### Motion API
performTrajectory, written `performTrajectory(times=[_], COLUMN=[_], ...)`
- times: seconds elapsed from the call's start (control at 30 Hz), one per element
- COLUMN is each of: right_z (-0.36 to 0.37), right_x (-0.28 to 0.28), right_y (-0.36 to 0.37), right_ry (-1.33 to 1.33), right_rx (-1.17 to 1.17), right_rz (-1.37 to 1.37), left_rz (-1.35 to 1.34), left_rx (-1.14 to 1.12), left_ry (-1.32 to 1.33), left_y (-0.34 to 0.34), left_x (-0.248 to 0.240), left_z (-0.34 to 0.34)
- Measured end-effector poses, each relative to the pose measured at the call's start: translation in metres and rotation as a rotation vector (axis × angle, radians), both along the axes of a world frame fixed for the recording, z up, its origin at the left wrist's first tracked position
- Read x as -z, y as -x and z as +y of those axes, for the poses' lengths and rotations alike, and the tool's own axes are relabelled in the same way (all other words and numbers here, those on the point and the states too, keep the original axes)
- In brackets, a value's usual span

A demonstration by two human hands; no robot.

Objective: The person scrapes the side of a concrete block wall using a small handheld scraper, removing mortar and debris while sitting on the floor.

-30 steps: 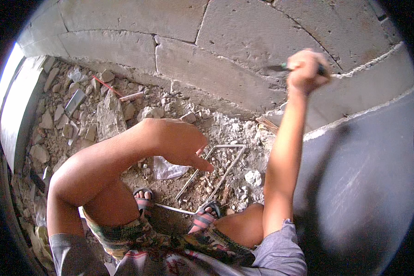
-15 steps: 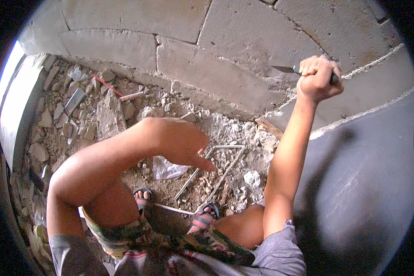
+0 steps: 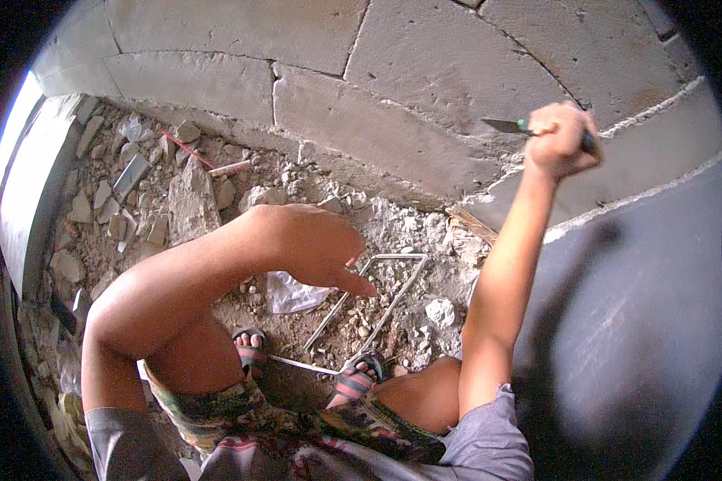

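Note:
My right hand is closed round the dark handle of a hand tool with a thin, dark, pointed blade. A small green part shows where blade and handle meet. The blade points left and lies close to the grey block wall; whether it touches, I cannot tell. Bent across in front of me, my left hand hangs over the rubble with its thumb stretched out. Nothing shows in it, though most of its fingers are turned out of sight.
Broken rubble covers the ground along the wall, with a wood splinter by the corner. A bent, pale thin frame and clear plastic lie near my sandalled feet. A smooth grey panel stands at the right.
My right hand has shifted slightly right and down with the tool, drawing the blade a little to the right. My left hand stays in place.

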State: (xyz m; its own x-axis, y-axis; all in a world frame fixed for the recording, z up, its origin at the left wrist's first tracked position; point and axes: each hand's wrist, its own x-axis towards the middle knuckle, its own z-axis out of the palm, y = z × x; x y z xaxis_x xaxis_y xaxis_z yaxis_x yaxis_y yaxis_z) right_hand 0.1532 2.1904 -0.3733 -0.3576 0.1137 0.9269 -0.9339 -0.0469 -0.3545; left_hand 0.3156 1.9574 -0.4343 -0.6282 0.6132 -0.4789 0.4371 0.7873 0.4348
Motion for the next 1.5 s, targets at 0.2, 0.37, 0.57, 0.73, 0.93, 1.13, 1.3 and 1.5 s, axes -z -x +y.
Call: performTrajectory(times=[0.2, 0.37, 0.57, 0.73, 0.93, 1.13, 1.3, 1.5], right_z=[0.001, 0.005, 0.004, -0.005, 0.001, 0.006, -0.007, -0.015], right_x=[0.049, 0.014, 0.002, 0.027, 0.029, 0.003, 0.011, 0.027], right_y=[0.027, 0.006, -0.005, 0.007, 0.016, 0.004, -0.002, 0.009], right_ry=[0.067, -0.038, 0.047, 0.051, 0.042, -0.089, 0.024, 0.062], right_rx=[0.183, 0.031, -0.151, 0.058, 0.069, 0.134, 0.079, 0.246], right_rz=[-0.226, -0.076, -0.049, -0.129, -0.095, 0.129, -0.001, -0.162], left_rz=[-0.027, -0.018, -0.067, -0.031, -0.031, -0.042, -0.026, -0.011], left_rx=[0.069, 0.040, 0.008, 0.020, 0.035, 0.039, 0.020, 0.020], left_ry=[-0.033, -0.079, -0.051, -0.077, -0.081, -0.040, -0.066, -0.030], left_y=[0.006, 0.003, 0.005, 0.007, 0.006, 0.003, 0.003, 0.000], left_x=[-0.001, 0.003, 0.004, 0.004, 0.004, -0.006, -0.003, -0.006], left_z=[0.000, 0.002, 0.000, 0.001, 0.003, 0.005, 0.000, 0.001])
